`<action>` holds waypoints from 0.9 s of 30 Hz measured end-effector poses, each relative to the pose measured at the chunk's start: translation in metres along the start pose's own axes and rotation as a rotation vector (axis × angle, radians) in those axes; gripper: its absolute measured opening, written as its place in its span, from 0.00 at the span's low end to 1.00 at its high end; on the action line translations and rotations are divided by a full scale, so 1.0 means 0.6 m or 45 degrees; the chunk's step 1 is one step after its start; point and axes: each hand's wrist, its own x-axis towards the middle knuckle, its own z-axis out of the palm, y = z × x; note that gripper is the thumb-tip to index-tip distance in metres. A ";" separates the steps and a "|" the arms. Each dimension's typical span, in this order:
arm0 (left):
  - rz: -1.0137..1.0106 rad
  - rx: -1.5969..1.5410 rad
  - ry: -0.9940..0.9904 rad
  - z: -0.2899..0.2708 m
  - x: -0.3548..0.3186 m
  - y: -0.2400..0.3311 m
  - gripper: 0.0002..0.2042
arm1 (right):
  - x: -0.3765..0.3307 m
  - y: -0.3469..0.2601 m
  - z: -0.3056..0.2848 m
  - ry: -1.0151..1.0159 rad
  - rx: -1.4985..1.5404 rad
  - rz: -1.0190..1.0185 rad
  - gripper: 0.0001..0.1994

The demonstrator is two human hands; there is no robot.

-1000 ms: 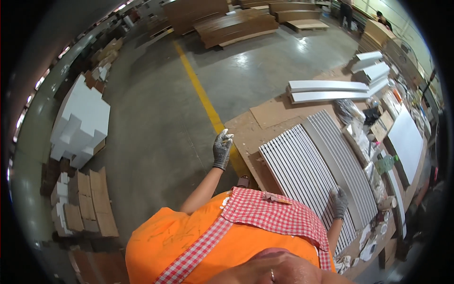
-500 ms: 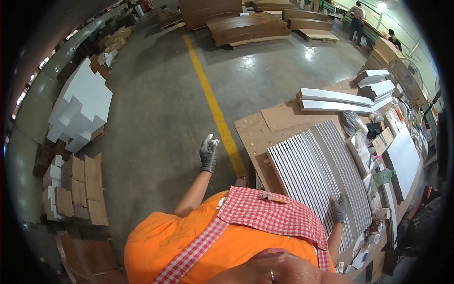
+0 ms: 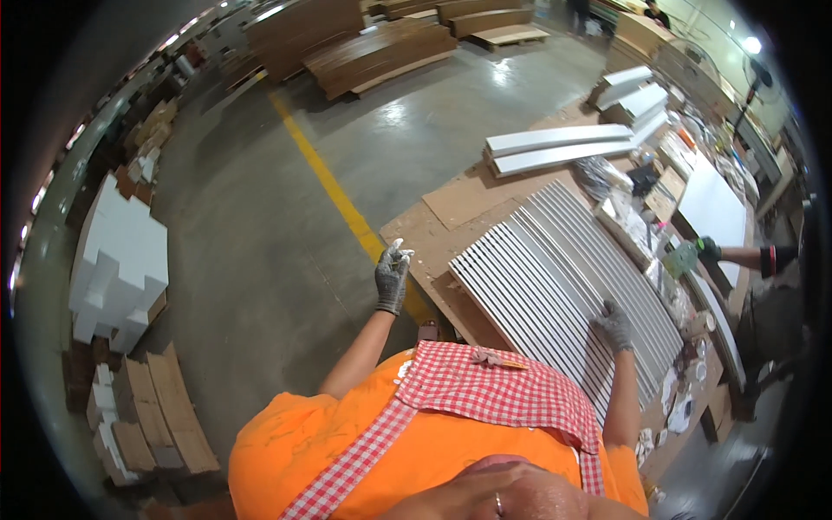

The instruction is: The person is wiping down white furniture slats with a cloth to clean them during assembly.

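My right hand (image 3: pixel 616 327), in a grey glove, rests on the long row of white strips or panel edges (image 3: pixel 529 282) packed side by side on the work table. Its fingers are spread over them, with nothing visible in its grip. Past the table's near left corner, my left hand (image 3: pixel 392 282) is raised in the air in a grey glove with white-smeared fingertips. The fingers are bent but apart, and I make out nothing held. A narrow gap with a few uneven strips runs through the row, left of my right hand.
White boards (image 3: pixel 555 147) are stacked on the table's far side. Along its right lie clutter, a cup (image 3: pixel 698 325) and a white panel (image 3: pixel 712 204). A co-worker's gloved hand (image 3: pixel 709 250) is at a green translucent container (image 3: pixel 680 260). White blocks (image 3: pixel 121 260) stand on the left.
The view has swung right, so the table sits farther left. My right hand has moved up along the strips. A co-worker's arm has come in from the right to the green container.
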 end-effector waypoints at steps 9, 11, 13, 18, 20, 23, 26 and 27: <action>0.775 0.556 -0.459 0.139 0.019 0.145 0.13 | -0.104 -0.198 -0.094 0.348 -0.415 -0.199 0.32; 1.063 0.540 -0.599 0.192 0.013 0.226 0.14 | -0.124 -0.213 -0.090 0.360 -0.369 -0.265 0.32; 1.230 0.463 -0.812 0.256 -0.002 0.294 0.17 | -0.151 -0.216 -0.078 0.314 -0.057 -0.421 0.31; 1.197 1.056 -1.529 0.376 -0.013 0.321 0.40 | -0.201 -0.331 -0.036 0.227 -0.741 -0.562 0.24; 1.029 1.324 -1.825 0.394 -0.025 0.334 0.47 | -0.212 -0.330 -0.022 0.185 -0.728 -0.598 0.22; 0.780 1.363 -2.038 0.380 -0.043 0.297 0.38 | -0.235 -0.343 -0.008 0.216 -0.734 -0.690 0.21; 0.536 1.259 -2.094 0.356 -0.062 0.274 0.31 | -0.243 -0.335 0.004 0.202 -0.817 -0.726 0.22; 0.525 1.214 -2.036 0.350 -0.070 0.255 0.29 | -0.242 -0.324 0.011 0.230 -0.842 -0.787 0.22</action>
